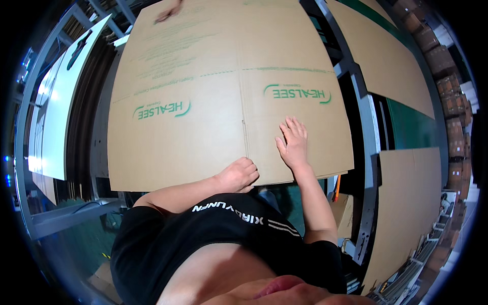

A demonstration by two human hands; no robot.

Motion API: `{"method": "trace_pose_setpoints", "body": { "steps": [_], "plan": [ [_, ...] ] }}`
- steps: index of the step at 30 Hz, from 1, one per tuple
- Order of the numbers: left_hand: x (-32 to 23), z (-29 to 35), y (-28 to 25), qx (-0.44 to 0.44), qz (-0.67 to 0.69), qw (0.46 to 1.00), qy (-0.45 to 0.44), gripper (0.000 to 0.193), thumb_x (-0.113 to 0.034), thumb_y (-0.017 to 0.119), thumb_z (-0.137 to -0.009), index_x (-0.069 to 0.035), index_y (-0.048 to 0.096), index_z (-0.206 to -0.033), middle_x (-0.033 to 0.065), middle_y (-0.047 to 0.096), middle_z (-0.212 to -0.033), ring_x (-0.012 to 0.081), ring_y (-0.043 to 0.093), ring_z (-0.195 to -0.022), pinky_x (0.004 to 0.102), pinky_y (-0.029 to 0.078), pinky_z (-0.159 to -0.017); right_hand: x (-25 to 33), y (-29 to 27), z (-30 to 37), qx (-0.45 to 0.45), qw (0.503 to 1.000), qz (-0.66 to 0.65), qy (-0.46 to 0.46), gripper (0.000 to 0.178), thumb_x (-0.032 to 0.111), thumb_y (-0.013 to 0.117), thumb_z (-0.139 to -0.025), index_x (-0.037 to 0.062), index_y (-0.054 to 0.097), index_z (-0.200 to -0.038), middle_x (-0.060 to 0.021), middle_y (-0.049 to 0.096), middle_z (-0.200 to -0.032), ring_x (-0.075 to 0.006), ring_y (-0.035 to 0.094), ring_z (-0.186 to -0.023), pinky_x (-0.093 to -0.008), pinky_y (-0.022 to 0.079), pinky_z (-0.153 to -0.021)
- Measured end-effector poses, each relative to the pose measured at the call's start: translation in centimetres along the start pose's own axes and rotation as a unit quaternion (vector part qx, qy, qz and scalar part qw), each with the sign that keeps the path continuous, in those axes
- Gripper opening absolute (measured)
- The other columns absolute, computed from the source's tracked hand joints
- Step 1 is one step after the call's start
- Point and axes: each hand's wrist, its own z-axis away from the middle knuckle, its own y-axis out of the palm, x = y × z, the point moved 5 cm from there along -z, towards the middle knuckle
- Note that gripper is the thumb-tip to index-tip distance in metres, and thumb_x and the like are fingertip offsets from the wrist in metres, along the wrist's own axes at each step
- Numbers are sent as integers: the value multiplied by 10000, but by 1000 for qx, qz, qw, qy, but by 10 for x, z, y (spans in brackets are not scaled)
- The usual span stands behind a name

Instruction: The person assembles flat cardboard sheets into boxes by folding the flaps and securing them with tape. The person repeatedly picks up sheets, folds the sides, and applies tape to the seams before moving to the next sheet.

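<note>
A large flat brown cardboard sheet point(178, 147) with green printing lies in front of me, a seam running down its middle. My left hand point(239, 174) is closed at its near edge beside the seam, fingers curled over the top and the thumb at the edge. To the right of the seam, my right hand point(294, 145) rests palm down on the cardboard with its fingers stretched out. Layered edges at the near right corner show more than one sheet there. Another person's hand point(169, 11) is over the far left part of the cardboard.
On the left, a white panel point(53, 122) with a dark-handled tool point(80, 50) on it stands in a metal frame. To the right are a metal rail point(362, 96) and more cardboard sheets point(406, 203). Stacked brown boxes point(454, 107) line the far right.
</note>
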Motion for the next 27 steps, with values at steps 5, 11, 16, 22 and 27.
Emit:
{"method": "trace_pose_setpoints", "body": {
  "steps": [5,11,16,22,27],
  "plan": [
    [1,-8,12,34,10,999,41,243,-223,671,-644,-60,541,-769,94,488,-782,276,523,-782,386,446,-753,-6,-2,4,-2,999,-37,-18,410,232,647,-820,46,593,-1181,-150,479,-1368,-328,367,-1327,-499,231,-1115],
    [-4,-2,15,37,-2,999,12,217,-237,659,-683,-69,559,-778,102,536,-829,304,536,-814,410,452,-751,-40,-11,18,45,996,-65,-49,423,235,650,-822,70,581,-1206,-137,461,-1388,-322,343,-1343,-489,219,-1125],
    [-11,2,29,134,-100,985,-35,246,-252,695,-719,-121,564,-882,52,537,-911,249,525,-901,395,418,-817,-98,-39,62,25,998,-52,-31,455,257,648,-827,69,562,-1232,-134,438,-1412,-326,317,-1357,-484,202,-1132],
    [-9,17,37,96,-133,981,-103,299,-249,747,-679,-108,536,-838,61,542,-920,265,531,-925,396,441,-818,-124,-36,88,21,996,-56,-62,467,259,646,-827,58,560,-1239,-146,436,-1412,-342,315,-1356,-487,198,-1132],
    [-8,33,39,-18,-113,963,-244,532,-255,790,-645,-31,557,-1068,173,565,-1152,383,519,-1115,456,445,-948,-131,-42,93,6,997,-68,-44,455,251,644,-821,57,573,-1227,-156,448,-1399,-342,330,-1347,-484,202,-1130]
  ]
}}
